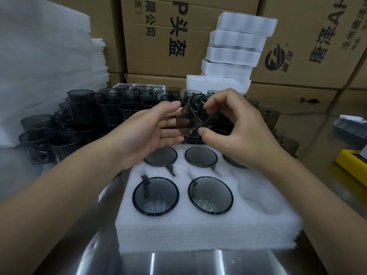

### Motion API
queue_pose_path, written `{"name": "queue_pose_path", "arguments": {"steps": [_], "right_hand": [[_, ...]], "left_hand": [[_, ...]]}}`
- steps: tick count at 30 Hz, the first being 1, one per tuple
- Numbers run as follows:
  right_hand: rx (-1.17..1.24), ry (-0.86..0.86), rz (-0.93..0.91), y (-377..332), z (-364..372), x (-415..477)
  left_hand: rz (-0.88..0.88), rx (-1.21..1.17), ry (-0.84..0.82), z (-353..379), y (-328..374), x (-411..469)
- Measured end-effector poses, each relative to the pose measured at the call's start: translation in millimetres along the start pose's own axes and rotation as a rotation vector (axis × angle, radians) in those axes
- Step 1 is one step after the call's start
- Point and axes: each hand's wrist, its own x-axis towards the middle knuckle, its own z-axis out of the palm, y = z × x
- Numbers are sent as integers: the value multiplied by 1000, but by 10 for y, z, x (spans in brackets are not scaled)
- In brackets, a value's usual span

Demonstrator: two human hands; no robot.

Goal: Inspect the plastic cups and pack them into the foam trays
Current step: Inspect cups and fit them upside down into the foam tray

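A smoky grey plastic cup (191, 120) is held tilted on its side above the foam tray (208, 231). My right hand (236, 130) pinches it with thumb and curled fingers. My left hand (151, 132) lies beside it with straight fingers touching its side. In the white foam tray sit several grey cups (155, 196), and the front right pocket (258, 197) holds nothing. A crowd of loose grey cups (83, 116) stands behind and to the left.
A leaning stack of filled foam trays (234, 50) rises at the back, before cardboard boxes (164, 34). White foam sheets (39, 66) pile up on the left. A yellow object (351, 165) lies at the right. The tray rests on a shiny steel surface (178, 262).
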Motion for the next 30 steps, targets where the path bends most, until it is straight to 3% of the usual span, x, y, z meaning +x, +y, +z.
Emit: {"name": "queue_pose_path", "arguments": {"steps": [9, 30], "right_hand": [[31, -33, -139, -42, 2, 4], [-22, 18, -42, 11, 9, -4]], "left_hand": [[64, 61, -78, -18, -31, -8], [1, -56, -93, -33, 10, -19]]}}
